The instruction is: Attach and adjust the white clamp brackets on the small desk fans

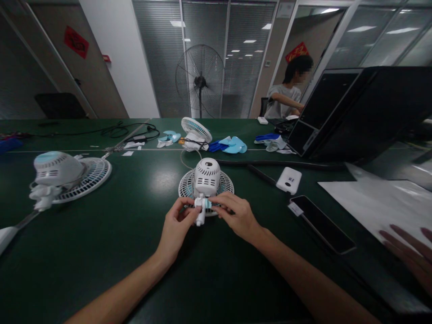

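Note:
A small white fan head [207, 176] lies face down on its round grille in the middle of the green table, its vented motor housing upward. From its near side a white neck joint [200, 218] sticks out towards me. My left hand [179, 218] pinches this neck joint from the left with thumb and fingers. On the right, my right hand [238, 211] has its thumb and index finger closed on a light blue knob [208, 204] at the joint's side. The knob is partly covered by the fingertips.
Another white fan [57, 170] lies at the left, and a third [195, 134] stands farther back beside blue fan blades [234, 145]. To the right are a white power bank [289, 180], a phone [322, 223], white sheets and a computer case [357, 112]. Another person's hand [410, 252] rests at the right edge.

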A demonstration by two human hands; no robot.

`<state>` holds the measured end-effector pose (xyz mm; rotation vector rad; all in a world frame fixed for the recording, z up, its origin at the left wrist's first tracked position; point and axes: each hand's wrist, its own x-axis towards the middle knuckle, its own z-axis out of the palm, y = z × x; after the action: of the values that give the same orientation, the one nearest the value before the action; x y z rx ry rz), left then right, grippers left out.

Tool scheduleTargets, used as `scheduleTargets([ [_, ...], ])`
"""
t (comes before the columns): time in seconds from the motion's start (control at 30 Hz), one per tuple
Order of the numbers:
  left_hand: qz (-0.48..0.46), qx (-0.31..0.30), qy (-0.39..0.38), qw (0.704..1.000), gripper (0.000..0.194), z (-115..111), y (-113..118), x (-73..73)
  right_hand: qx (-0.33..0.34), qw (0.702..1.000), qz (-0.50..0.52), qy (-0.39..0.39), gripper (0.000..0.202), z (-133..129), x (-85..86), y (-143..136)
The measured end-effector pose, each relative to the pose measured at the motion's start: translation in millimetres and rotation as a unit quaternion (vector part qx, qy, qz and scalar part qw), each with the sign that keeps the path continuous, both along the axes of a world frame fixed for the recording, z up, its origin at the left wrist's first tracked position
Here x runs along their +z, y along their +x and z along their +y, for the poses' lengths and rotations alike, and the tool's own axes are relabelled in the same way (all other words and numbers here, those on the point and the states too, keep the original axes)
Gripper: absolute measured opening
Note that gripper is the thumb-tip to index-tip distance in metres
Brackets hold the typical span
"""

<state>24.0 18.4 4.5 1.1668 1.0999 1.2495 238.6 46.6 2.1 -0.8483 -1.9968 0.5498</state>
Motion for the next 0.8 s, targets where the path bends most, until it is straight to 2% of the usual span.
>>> scheduleTargets([
  [0.13, 0.01, 0.011, 0.006, 1.0, 0.028, -2.8, 1.5, 3.9, -0.016, 0.998, 0.04, -0.047, 0.021, 0.4, -1.3, -5.5],
  [0.23, 0.001, -0.004, -0.004, 1.0, 0.035, -5.9, 4.0, 7.3, -0.035, 0.99, 0.077, -0.11, 0.018, 0.2, -3.1, -11.8],
  [0.37, -0.005, -0.029, -0.004, 1.0, 0.041, -6.4, 4.7, 8.0, -0.025, 0.968, 0.086, -0.232, 0.034, -1.4, -5.4, -18.1],
  [0.43, 0.001, -0.027, 0.009, 1.0, 0.039, -5.2, 3.6, 6.2, -0.033, 0.979, 0.056, -0.195, 0.032, -2.8, -4.6, -16.9],
  [0.5, 0.006, -0.02, 0.022, 1.0, 0.037, -4.0, 2.3, 3.9, -0.041, 0.995, 0.01, -0.09, 0.02, -3.6, -2.2, -11.8],
  [0.6, 0.009, -0.02, 0.034, 0.999, 0.035, -3.3, 1.3, 1.6, -0.019, 0.998, -0.051, 0.011, 0.032, -2.2, 2.0, -2.1],
  [0.7, 0.012, -0.025, 0.036, 0.999, 0.035, -3.8, 1.7, 1.7, -0.018, 0.998, -0.059, 0.026, 0.025, 0.8, 2.6, -0.2],
  [0.8, 0.011, -0.027, 0.038, 0.999, 0.034, -3.8, 2.1, 2.1, -0.027, 0.999, -0.007, -0.036, 0.017, 1.5, -2.0, -9.0],
])
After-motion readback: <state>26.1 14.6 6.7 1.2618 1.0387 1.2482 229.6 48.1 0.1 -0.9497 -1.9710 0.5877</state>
